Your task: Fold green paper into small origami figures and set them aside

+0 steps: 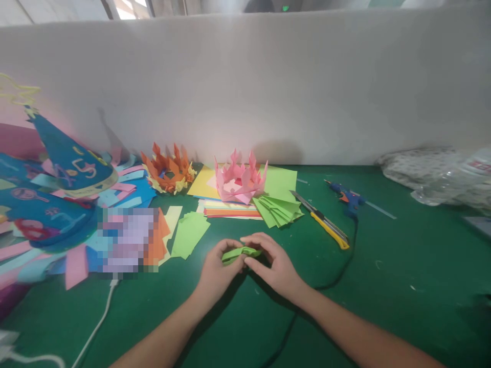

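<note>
Both hands meet over the near middle of the green table, holding a small folded piece of green paper [241,252] between them. My left hand [219,263] grips its left end, the thumb pressed along the front edge. My right hand [273,263] pinches the right end between thumb and fingers. Parts of the paper are hidden behind the fingers. Just beyond the hands lie a fanned pile of green paper pieces [279,210] and, to the left, more green paper pieces [188,235]. A pink paper crown [241,179] stands behind them on stacked coloured sheets [233,210].
An orange paper crown [169,171] stands at the back left. Blue cone hats [72,153] and scattered paper strips [76,266] fill the left. A yellow utility knife [326,225] and a blue glue gun [347,197] with a dark cord lie right. A white cable [95,329] runs at front left.
</note>
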`<state>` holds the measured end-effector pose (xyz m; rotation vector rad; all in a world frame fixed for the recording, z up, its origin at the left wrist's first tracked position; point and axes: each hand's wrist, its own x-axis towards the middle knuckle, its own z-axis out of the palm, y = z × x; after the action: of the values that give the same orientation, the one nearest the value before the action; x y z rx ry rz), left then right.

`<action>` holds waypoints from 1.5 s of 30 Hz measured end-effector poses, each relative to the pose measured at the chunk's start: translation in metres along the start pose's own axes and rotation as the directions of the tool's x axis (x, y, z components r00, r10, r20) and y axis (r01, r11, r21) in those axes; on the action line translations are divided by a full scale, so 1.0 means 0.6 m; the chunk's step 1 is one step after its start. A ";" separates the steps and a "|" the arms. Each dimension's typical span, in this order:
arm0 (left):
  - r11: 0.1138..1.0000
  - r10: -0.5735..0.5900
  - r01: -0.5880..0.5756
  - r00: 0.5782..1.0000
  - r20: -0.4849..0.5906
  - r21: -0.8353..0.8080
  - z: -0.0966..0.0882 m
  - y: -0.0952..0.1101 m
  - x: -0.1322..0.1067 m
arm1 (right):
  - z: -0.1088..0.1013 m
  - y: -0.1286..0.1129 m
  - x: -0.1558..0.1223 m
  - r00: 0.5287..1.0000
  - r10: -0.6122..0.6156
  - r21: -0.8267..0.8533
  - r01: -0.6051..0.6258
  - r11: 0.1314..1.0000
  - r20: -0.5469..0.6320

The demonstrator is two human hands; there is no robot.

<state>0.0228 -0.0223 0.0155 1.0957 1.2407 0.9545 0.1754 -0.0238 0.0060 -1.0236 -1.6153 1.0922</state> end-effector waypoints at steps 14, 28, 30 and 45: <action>0.989 -0.128 0.133 0.990 0.067 -0.068 -0.002 0.006 -0.002 | -0.004 -0.001 0.002 0.997 -0.063 -0.157 0.068 0.985 0.037; 0.928 -0.185 0.226 0.970 0.159 -0.297 -0.009 0.001 0.001 | -0.015 0.003 0.010 0.996 -0.073 0.010 0.073 0.997 0.059; 0.956 -0.158 0.184 0.979 0.129 -0.228 -0.008 0.003 0.001 | -0.014 0.005 0.011 0.998 -0.026 0.042 0.023 0.999 0.053; 0.988 -0.015 0.014 1.000 -0.001 -0.155 -0.003 -0.014 0.006 | -0.006 -0.001 0.012 0.984 0.178 0.152 -0.179 0.972 0.020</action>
<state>0.0211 -0.0204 0.0066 0.9623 1.1540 1.0237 0.1769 -0.0165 0.0091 -1.0788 -1.4401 1.3199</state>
